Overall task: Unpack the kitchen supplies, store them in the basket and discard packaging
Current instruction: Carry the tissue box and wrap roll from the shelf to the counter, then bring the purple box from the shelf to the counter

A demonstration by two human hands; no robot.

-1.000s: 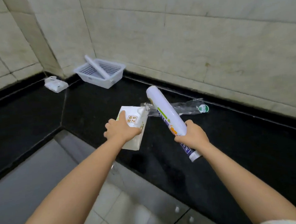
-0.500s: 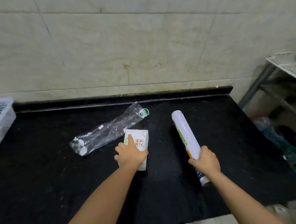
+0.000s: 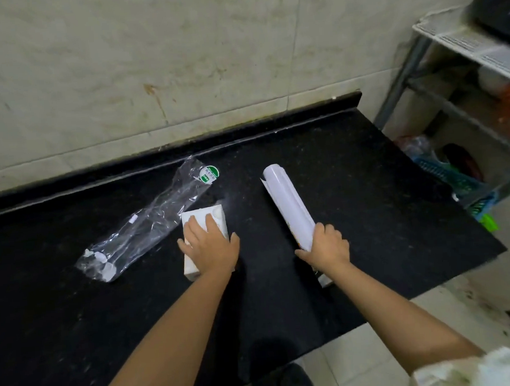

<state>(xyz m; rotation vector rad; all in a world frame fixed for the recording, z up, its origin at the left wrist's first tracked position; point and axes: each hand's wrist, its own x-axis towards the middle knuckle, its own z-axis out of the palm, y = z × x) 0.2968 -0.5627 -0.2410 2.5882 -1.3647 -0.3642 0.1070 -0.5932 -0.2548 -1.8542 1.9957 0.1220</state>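
Evidently light goods. Right hand (image 3: 325,246) grips the white paper-wrapped cylindrical roll (image 3: 290,207) near its lower end, angled over the black stone counter (image 3: 366,186); stiff, probably slick. Left hand (image 3: 210,246) lies flat-fingered on the white cardboard box (image 3: 201,218); take by its edges.

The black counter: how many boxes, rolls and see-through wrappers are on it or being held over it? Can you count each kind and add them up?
Boxes: 1, the white box under the left hand
Rolls: 1, the white roll gripped by the right hand
Clear wrappers: 1, the empty plastic wrapper lying on the counter
Total: 3
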